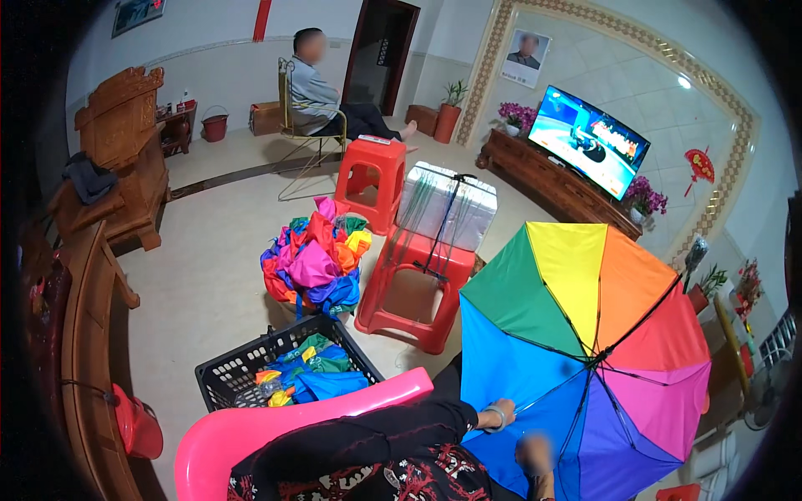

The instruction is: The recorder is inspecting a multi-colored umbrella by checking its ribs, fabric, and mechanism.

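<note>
A rainbow-panelled umbrella is spread open at my right, its inner side with black ribs and hub facing me. My left hand, with a bracelet at the wrist, is closed at the blue panel on a thin part of the umbrella; its fingertips are partly hidden. Just below and to the right, my right hand is in front of the darker blue panel. That hand is blurred, so its fingers cannot be made out.
A black crate with folded colourful fabric stands at the left, before a heap of bright fabric. Red stools stand ahead, the nearer bearing a silvery box. A pink chair is close by. Farther off, a person sits near a lit television.
</note>
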Demonstrator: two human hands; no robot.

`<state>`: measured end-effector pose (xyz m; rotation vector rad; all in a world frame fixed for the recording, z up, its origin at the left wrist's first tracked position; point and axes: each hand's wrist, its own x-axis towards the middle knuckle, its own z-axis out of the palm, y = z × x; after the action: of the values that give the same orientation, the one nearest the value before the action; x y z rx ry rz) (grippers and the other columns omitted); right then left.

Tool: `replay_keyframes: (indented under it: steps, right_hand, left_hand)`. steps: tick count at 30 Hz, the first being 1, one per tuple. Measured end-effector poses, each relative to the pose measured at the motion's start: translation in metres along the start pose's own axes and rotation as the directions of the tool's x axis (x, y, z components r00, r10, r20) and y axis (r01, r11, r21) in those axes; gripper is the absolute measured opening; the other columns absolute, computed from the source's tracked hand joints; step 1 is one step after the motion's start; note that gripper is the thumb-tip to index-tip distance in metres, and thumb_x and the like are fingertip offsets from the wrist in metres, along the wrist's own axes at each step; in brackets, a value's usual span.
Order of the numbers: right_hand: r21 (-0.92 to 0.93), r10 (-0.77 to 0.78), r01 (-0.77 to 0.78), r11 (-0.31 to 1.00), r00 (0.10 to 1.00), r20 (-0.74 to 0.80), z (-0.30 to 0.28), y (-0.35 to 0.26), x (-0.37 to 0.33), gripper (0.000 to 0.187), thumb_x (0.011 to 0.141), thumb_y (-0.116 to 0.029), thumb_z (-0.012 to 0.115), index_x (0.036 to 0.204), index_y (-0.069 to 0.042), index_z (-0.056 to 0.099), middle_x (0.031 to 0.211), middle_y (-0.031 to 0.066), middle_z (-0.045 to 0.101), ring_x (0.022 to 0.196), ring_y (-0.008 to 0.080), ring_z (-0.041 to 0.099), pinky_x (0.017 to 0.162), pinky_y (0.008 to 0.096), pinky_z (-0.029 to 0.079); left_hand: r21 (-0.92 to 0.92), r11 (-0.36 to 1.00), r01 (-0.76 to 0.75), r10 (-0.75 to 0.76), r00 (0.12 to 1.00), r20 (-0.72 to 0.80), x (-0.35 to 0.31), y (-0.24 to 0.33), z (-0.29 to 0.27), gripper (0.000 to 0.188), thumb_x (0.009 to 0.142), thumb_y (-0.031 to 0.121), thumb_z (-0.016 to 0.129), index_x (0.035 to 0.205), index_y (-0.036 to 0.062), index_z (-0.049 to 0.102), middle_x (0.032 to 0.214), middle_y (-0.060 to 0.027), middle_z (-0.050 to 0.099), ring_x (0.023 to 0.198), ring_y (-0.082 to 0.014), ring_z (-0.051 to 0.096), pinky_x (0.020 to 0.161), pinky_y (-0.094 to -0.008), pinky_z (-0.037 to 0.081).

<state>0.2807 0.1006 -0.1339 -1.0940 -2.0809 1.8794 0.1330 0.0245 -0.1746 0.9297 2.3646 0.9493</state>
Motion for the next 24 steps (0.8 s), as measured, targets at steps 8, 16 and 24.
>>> replay_keyframes:
  steps: [8, 16, 24]
  right_hand:
    - [-0.026, 0.0, -0.001, 1.0, 1.0, -0.002, 0.001, -0.004, 0.003, 0.004, 0.073, -0.004, 0.044, 0.07, -0.006, 0.043, 0.054, 0.0072, 0.049, 0.039, 0.016, 0.049, 0.032, 0.0274, 0.041]
    - [-0.067, -0.008, 0.007, 0.998, 1.0, -0.009, -0.001, -0.005, 0.005, 0.004, 0.073, -0.005, 0.045, 0.07, -0.006, 0.043, 0.054, 0.0071, 0.05, 0.039, 0.0159, 0.049, 0.032, 0.0275, 0.042]
    - [-0.117, -0.081, 0.086, 0.989, 0.996, 0.048, -0.005, 0.014, -0.005, 0.015, 0.078, -0.014, 0.044, 0.066, -0.006, 0.042, 0.049, 0.0088, 0.048, 0.036, 0.0181, 0.048, 0.032, 0.029, 0.04]
  left_hand:
    - [0.006, 0.999, -0.034, 0.034, 0.999, -0.002, 0.013, -0.007, 0.007, 0.02, 0.067, 0.021, 0.056, 0.073, 0.0027, 0.06, 0.078, -0.0195, 0.058, 0.074, -0.0346, 0.056, 0.064, -0.042, 0.046]
    - [-0.002, 1.0, -0.024, 0.024, 1.0, 0.008, 0.019, -0.008, 0.01, 0.019, 0.067, 0.02, 0.055, 0.073, 0.0026, 0.06, 0.078, -0.0191, 0.058, 0.074, -0.035, 0.056, 0.064, -0.0421, 0.046]
    - [0.03, 1.0, -0.011, 0.012, 0.999, -0.038, 0.02, -0.033, 0.056, 0.019, 0.068, 0.018, 0.053, 0.071, 0.0009, 0.059, 0.077, -0.0212, 0.057, 0.073, -0.0352, 0.056, 0.062, -0.0432, 0.045]
